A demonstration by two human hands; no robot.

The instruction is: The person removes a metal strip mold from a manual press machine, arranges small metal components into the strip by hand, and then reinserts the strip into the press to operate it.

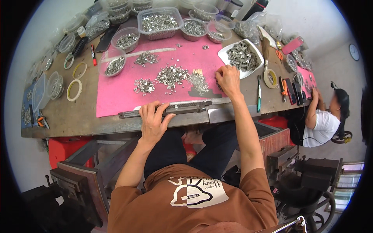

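A long, narrow dark metal bar (186,107) with a row of small slots lies along the near edge of the pink mat (128,95). My left hand (152,121) is bent over its left part, with fingertips on the far side and the thumb toward the right. My right hand (230,80) is on the mat beside the white square dish (258,49) of dull metal pieces. Its fingers are curled together and pointing down, hiding whatever is between them. Loose piles of small shiny metal pieces (173,77) and thin slivers (199,82) lie between my hands.
Clear tubs (160,34) of metal bits line the back. Tape rolls (74,90) and a red marker (93,55) lie left. To the right are a toothbrush (259,93), a brush (265,49) and orange-handled pliers (284,91). Another person (322,120) sits at the right end.
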